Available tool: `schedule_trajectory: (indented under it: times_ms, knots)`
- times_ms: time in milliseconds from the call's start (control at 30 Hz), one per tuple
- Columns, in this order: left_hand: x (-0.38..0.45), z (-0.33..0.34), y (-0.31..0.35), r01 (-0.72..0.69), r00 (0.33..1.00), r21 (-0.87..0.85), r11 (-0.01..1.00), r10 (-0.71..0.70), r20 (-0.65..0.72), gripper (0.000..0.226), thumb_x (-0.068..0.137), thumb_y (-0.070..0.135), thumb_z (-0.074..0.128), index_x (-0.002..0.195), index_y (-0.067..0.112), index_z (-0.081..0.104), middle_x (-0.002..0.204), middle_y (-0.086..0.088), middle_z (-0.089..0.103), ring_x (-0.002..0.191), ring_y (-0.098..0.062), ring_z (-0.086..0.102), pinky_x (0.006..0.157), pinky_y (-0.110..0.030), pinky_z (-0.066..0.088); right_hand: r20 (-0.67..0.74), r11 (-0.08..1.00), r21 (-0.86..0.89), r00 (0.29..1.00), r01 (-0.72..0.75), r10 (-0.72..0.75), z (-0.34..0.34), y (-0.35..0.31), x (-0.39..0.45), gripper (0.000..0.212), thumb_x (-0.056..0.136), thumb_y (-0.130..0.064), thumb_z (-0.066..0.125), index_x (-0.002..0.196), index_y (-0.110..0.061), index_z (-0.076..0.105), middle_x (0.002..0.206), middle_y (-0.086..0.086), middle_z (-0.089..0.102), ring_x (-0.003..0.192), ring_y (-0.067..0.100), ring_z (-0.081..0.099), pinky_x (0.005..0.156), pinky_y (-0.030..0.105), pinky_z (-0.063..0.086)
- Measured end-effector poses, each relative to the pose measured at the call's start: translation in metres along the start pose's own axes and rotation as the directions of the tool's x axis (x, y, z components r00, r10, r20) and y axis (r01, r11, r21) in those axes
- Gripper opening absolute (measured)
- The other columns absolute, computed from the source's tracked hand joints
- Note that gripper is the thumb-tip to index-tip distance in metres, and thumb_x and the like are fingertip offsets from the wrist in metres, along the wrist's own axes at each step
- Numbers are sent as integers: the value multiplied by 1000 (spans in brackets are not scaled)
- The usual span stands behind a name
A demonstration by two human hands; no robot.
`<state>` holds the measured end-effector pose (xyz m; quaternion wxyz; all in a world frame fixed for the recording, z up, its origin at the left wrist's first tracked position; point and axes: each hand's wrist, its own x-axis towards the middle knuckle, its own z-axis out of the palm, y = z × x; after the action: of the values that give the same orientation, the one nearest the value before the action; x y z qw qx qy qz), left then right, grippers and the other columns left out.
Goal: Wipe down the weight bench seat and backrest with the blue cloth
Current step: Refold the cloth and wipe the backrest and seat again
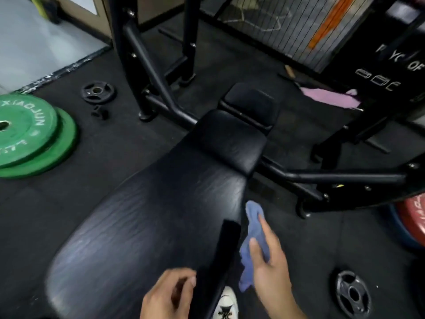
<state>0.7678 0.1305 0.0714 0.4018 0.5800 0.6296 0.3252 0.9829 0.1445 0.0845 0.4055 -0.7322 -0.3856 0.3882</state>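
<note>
The black padded backrest (147, 217) of the weight bench fills the lower middle, sloping up toward me, with the smaller seat pad (230, 141) beyond it. My right hand (269, 259) presses the blue cloth (253, 229) against the backrest's right side edge. My left hand (170, 295) sits at the bottom, fingers curled around a black strip (218, 268) at the backrest's near right edge. A further small black pad (250, 102) lies past the seat.
Two stacked green weight plates (34, 137) lie on the floor at left, a small black plate (98, 91) beyond them, another black plate (353, 293) at lower right. Black rack frame bars (333, 178) cross right of the bench. A pink cloth (328, 97) lies far right. My white shoe (226, 305) shows below.
</note>
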Motion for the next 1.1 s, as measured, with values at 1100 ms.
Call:
schedule_trajectory:
  times_ms: [1100]
  knots:
    - [269,204,102,143,989,-301,943,-143,24,11,100,28,65,94,24,73,67,8,71,64,-1,67,56,-11,46,-26,831,242,853,-501,521,-16,9,385,64,104,-57,41,155,-19,43,154,13,51,138,36,52,116,57,42]
